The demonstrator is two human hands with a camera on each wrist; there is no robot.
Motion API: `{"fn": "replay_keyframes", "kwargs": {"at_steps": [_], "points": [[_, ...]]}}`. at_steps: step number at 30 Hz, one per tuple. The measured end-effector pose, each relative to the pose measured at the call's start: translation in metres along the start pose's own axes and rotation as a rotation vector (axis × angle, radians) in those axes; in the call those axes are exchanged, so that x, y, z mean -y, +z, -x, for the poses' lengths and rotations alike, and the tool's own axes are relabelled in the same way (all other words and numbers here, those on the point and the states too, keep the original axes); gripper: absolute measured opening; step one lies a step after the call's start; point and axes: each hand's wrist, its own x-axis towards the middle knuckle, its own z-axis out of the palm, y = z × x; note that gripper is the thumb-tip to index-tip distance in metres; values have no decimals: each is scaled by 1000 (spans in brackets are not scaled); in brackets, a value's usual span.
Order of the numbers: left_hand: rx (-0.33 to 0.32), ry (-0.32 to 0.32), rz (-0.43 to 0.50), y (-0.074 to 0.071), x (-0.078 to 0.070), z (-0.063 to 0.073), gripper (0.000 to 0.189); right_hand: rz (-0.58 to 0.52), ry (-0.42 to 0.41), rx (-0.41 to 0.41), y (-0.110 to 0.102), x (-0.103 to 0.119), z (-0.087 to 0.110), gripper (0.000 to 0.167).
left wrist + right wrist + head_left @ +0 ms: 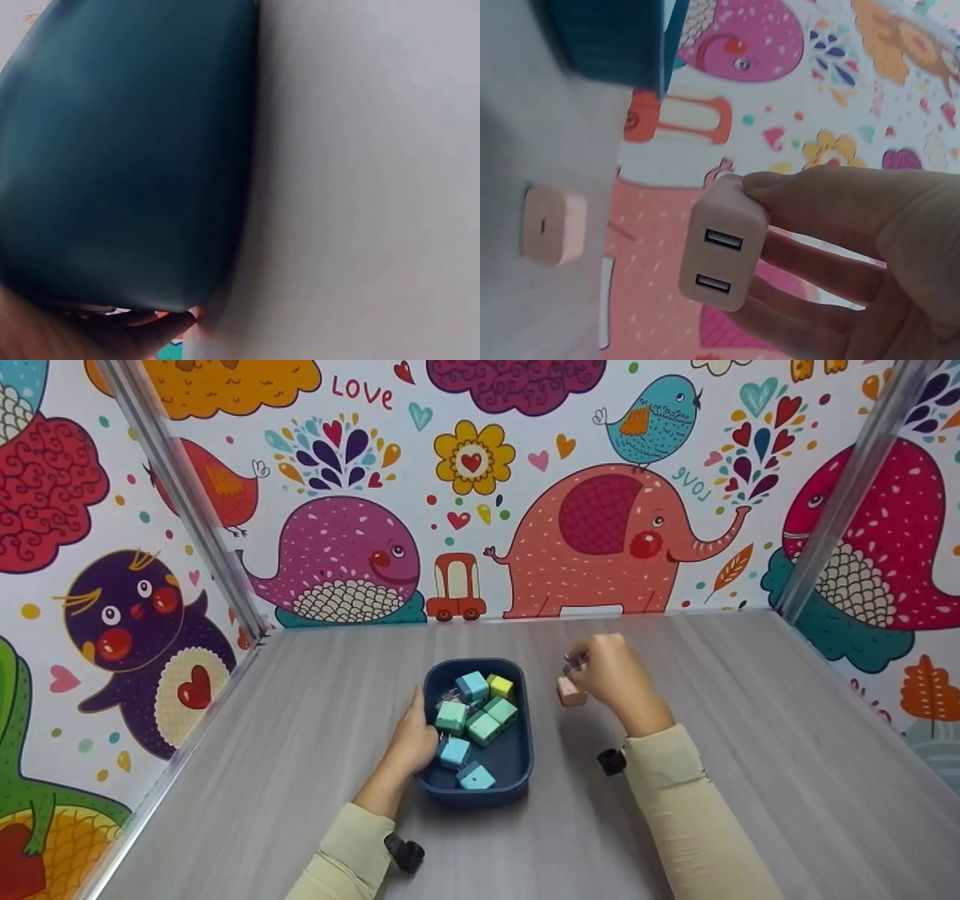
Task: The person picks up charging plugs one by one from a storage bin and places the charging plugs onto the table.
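Observation:
A dark blue bin (517, 765) stands on the table, holding several blue, green and yellow plug-like blocks, some showing metal prongs. My left hand (414, 739) grips its left side, thumb at the rim; in the left wrist view the fingers (154, 330) lie along the bin's outer wall (127, 165). To the right of the bin, my right hand (611, 675) pinches a pale pink USB charger (724, 251) between thumb and fingers, its two ports facing the wrist camera. A second pink charger (551, 225), with one port showing, sits on the table below that hand.
Inside the bin are a yellow charger (500, 686), green ones (484, 727) and blue ones (475, 776). The grey wood-grain table (315, 735) meets a cartoon-printed back wall (480, 525). Metal posts (187, 502) stand at the corners.

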Motion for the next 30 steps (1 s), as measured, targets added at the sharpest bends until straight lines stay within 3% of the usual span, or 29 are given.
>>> {"fn": "replay_keyframes", "kwargs": {"at_steps": [8, 14, 17, 21, 26, 30], "points": [[17, -8, 3, 0, 0, 0, 80, -31, 39, -20, -1, -32, -8, 14], [20, -8, -12, 0, 0, 0, 79, -4, 35, -73, 8, -52, -11, 10], [18, -9, -2, 0, 0, 0, 79, -14, 77, -63, 14, -61, -12, 13], [16, -12, 12, 0, -1, 0, 79, -17, 124, -50, 21, -69, -14, 15], [10, -9, 6, 0, 0, 0, 79, 18, 112, -78, 29, -74, -15, 14], [11, -7, 5, 1, -1, 0, 79, 23, 133, -50, 36, -77, -15, 14]]}}
